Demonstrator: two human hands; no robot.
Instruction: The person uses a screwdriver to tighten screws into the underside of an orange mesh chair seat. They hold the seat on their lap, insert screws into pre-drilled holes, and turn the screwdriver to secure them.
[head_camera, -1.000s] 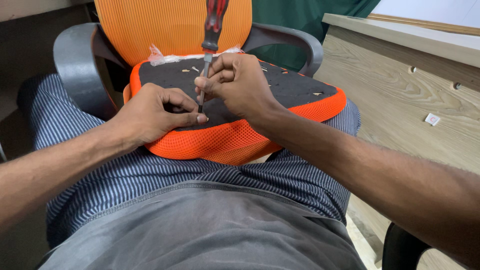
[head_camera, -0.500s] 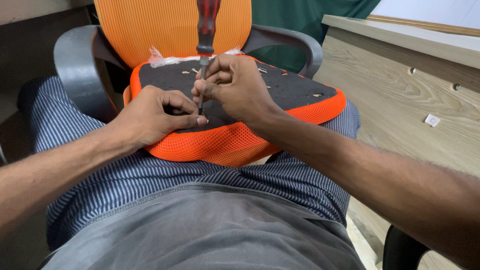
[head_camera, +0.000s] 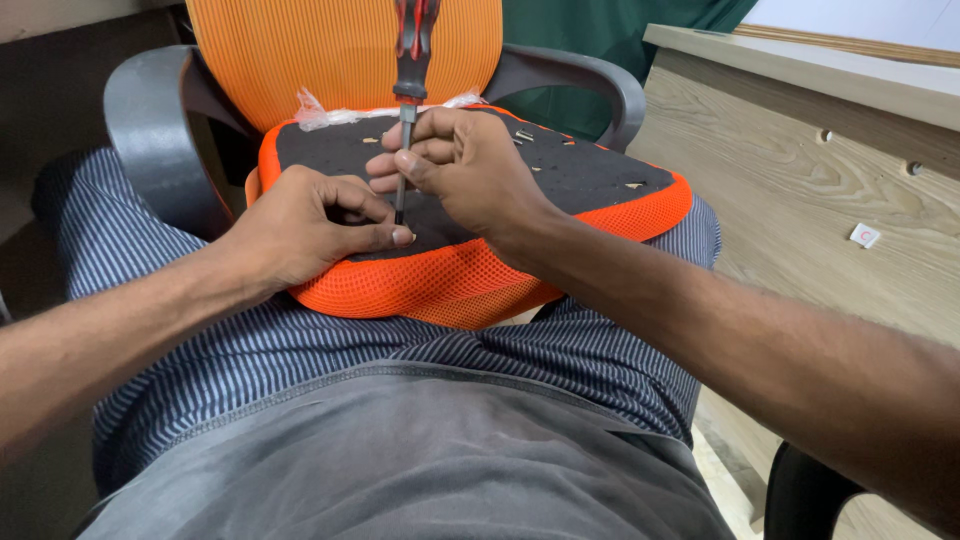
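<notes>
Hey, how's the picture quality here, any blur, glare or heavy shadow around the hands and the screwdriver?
Head view: soft, even light with no glare; the right hand and left hand look sharp, with only a faint shadow under them on the black seat underside. The screwdriver is cut off at the top edge, its handle slightly soft. The forearms loom large at the frame's edges from wide-angle stretch.

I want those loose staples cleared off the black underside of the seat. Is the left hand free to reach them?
Probably not yet: the left hand is pressed on the seat beside the screwdriver; the staples lie behind the right hand.
</notes>
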